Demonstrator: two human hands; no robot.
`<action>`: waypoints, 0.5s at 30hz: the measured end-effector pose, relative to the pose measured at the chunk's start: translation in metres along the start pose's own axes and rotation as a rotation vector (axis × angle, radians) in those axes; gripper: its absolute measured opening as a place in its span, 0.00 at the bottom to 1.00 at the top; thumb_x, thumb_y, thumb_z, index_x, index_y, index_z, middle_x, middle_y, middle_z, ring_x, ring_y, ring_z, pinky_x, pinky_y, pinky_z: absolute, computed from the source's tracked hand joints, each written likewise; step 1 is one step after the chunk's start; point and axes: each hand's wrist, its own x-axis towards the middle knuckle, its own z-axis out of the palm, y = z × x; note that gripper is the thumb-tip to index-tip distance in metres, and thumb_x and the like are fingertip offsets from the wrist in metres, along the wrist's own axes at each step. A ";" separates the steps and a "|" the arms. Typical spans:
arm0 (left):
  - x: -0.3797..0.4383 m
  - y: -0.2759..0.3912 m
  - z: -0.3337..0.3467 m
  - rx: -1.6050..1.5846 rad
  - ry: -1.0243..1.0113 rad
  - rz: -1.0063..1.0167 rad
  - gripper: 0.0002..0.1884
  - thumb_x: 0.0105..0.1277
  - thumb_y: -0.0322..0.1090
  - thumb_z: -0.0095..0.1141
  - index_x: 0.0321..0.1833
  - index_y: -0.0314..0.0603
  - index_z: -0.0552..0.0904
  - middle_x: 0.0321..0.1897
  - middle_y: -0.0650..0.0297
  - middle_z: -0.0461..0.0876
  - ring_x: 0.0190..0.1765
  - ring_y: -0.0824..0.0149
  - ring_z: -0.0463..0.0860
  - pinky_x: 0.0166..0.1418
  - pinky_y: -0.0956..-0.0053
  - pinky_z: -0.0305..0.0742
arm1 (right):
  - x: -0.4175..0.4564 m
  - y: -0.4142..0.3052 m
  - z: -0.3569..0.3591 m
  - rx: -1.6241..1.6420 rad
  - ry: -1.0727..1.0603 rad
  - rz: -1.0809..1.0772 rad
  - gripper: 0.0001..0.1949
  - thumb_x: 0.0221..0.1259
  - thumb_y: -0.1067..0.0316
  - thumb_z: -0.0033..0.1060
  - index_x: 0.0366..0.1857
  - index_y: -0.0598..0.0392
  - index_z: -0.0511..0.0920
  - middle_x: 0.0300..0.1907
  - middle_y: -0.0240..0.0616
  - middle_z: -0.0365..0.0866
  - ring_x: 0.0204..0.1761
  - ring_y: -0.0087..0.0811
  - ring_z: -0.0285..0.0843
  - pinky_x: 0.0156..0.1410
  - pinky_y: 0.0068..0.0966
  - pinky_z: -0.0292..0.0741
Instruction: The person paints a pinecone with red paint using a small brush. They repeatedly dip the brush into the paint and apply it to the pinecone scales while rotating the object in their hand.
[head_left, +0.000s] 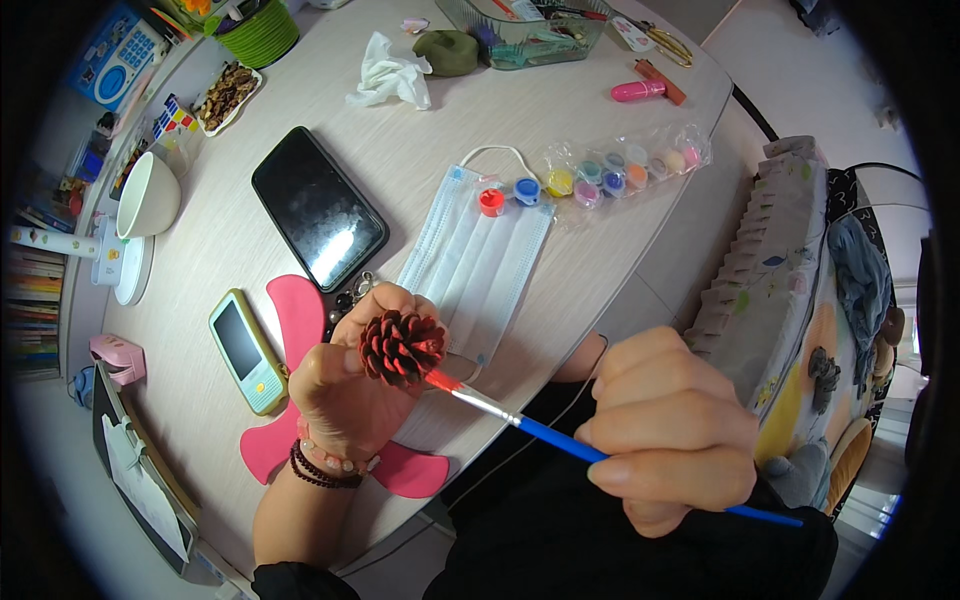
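My left hand (367, 375) holds a pine cone (402, 348) between thumb and fingers. Red paint covers many of its scale edges, most heavily on the right side. In my right hand (671, 435) is a paintbrush (559, 439) with a blue handle and a silver ferrule. Its red-coated bristles meet the lower right of the cone. Beyond the hands, an open pot of red paint (491, 201) and a blue paint pot (527, 190) rest on a pale blue disposable face mask (480, 262). A pink propeller-shaped piece (409, 471) lies under my left wrist.
A black smartphone (319, 206) and a small green-framed device (249, 352) lie to the left. Bagged paint pots (626, 169) sit near the table's right edge. Farther off are a crumpled tissue (390, 73), a clear plastic basket (536, 49) and a white bowl (150, 196).
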 end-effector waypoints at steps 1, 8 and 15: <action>-0.001 0.000 -0.001 -0.012 -0.007 0.002 0.27 0.43 0.39 0.52 0.50 0.34 0.74 0.46 0.52 0.75 0.51 0.58 0.75 0.61 0.67 0.70 | 0.000 0.001 0.000 0.015 -0.002 -0.007 0.04 0.59 0.70 0.57 0.33 0.59 0.76 0.27 0.42 0.78 0.23 0.32 0.72 0.27 0.29 0.71; -0.002 0.000 0.000 0.002 0.052 0.009 0.27 0.42 0.38 0.52 0.50 0.35 0.74 0.45 0.53 0.76 0.50 0.59 0.75 0.60 0.67 0.71 | 0.001 0.001 0.005 0.058 0.054 -0.042 0.08 0.41 0.80 0.62 0.28 0.65 0.75 0.25 0.45 0.78 0.22 0.35 0.75 0.26 0.28 0.73; -0.002 0.001 0.001 0.007 0.056 -0.001 0.27 0.43 0.38 0.53 0.50 0.34 0.74 0.45 0.53 0.76 0.50 0.58 0.76 0.60 0.65 0.71 | 0.000 0.002 0.003 0.060 0.007 -0.035 0.09 0.40 0.81 0.62 0.29 0.67 0.75 0.26 0.47 0.78 0.23 0.36 0.75 0.27 0.29 0.74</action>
